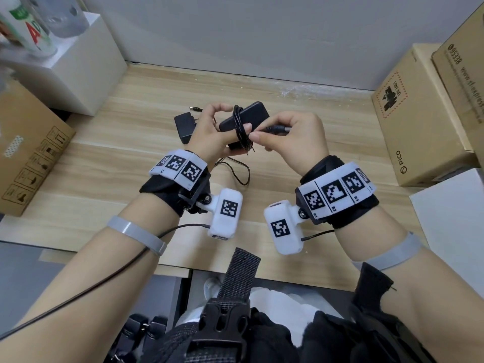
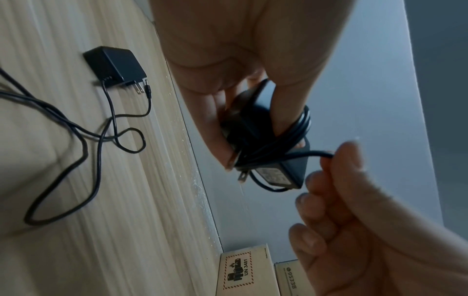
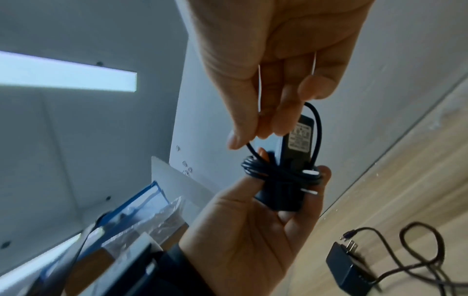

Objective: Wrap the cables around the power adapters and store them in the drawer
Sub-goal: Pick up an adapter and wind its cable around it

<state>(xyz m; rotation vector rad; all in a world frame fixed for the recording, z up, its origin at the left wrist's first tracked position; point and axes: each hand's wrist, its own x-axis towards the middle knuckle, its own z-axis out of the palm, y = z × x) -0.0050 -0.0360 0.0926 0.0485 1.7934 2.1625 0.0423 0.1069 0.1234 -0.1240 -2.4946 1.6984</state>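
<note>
A black power adapter [image 1: 248,115] [image 2: 276,170] [image 3: 300,138] is held above the wooden table, its black cable [image 1: 239,124] [image 2: 296,128] [image 3: 268,174] wound round its middle in several turns. My left hand [image 1: 212,132] [image 2: 228,100] [image 3: 266,220] grips the adapter's body from the left. My right hand [image 1: 290,137] [image 2: 354,200] [image 3: 278,70] pinches the cable's free end near the barrel plug [image 1: 279,129]. A second black adapter [image 1: 184,125] [image 2: 115,66] [image 3: 346,268] lies on the table with its cable [image 1: 239,171] [image 2: 83,130] [image 3: 425,250] loose beside it. No drawer is in view.
Cardboard boxes [image 1: 419,116] stand along the table's right side, another cardboard box [image 1: 28,153] at the left, a white box [image 1: 83,61] at the back left. A grey wall closes the back edge of the wooden table [image 1: 314,121].
</note>
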